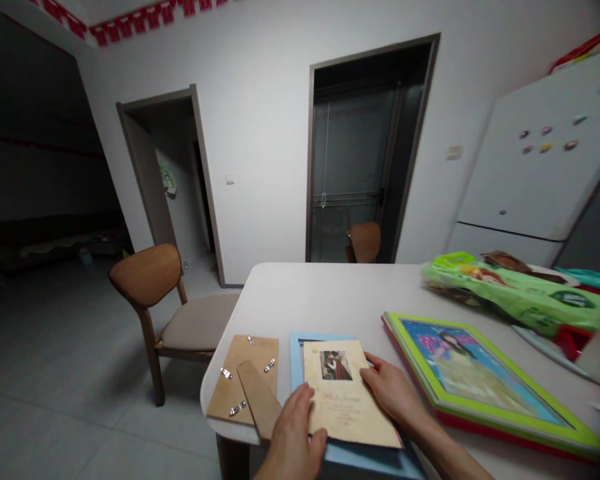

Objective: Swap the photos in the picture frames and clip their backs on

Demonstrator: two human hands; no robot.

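Note:
A cream printed card [353,407], with a small photo near its top and faint lettering below, lies over a light blue picture frame [297,363]. My left hand [297,430] holds the card's left edge, thumb toward its lower corner. At the right edge, my right hand [390,390] grips it with the thumb side on top. The card covers most of the frame's middle. Left of them, a brown backing board [247,350] with several metal clips and a stand leg [260,400] lies on the table; my left hand overlaps the leg's lower end from this view.
On the right of the white table [310,293] lies a lime-green framed portrait [473,373] on something red. Behind it is a green plastic package [520,293]. A wooden chair [195,323] stands to the left, and a white fridge [535,160] at the back right.

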